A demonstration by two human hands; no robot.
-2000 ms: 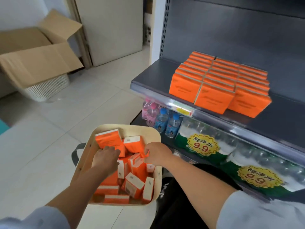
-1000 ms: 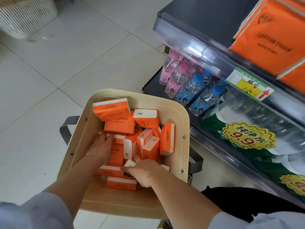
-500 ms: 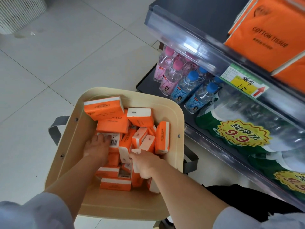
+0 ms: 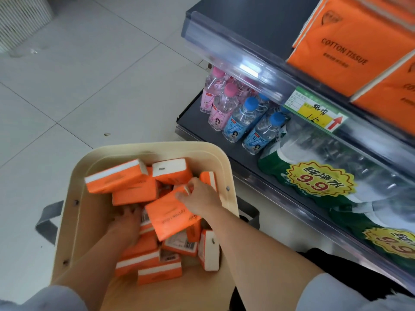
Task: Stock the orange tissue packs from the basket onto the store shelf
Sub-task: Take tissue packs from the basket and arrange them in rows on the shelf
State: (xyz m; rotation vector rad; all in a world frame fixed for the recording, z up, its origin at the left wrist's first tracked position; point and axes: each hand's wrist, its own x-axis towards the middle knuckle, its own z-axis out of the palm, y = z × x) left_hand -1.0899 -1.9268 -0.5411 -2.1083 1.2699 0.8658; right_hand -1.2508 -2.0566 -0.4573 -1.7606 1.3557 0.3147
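The right hand point(image 4: 198, 199), which lay low in the heap half a second ago, has brought one orange tissue pack point(image 4: 169, 215) up above the others. Its thumb and fingers are clamped on the pack's upper end, and the pack hangs tilted over the middle of the basket point(image 4: 157, 146). The left hand point(image 4: 126, 224) stays down among the packs. Its fingers reach in under the raised one, and whether they grip anything cannot be told.

The floor point(image 4: 94, 81) is pale square tile, and a white slatted bin point(image 4: 22, 16) stands at the far left corner.

The cream basket has two grey handles, one on each side, and holds roughly a dozen loose packs point(image 4: 116, 176) heaped at all angles, so an exact count cannot be made.

On the upper shelf point(image 4: 235, 52) two upright tissue packs point(image 4: 341, 48) face forward, with more behind them. A green and yellow price tag point(image 4: 314, 113) sits on the shelf's clear front rail.

The lower shelf point(image 4: 193, 115) holds small water bottles. At least two have pink caps point(image 4: 231, 89) and at least two have blue caps point(image 4: 251, 102). Beside them lie green-wrapped bundles of water point(image 4: 278, 158) with two yellow "9.9" stickers point(image 4: 321, 178).
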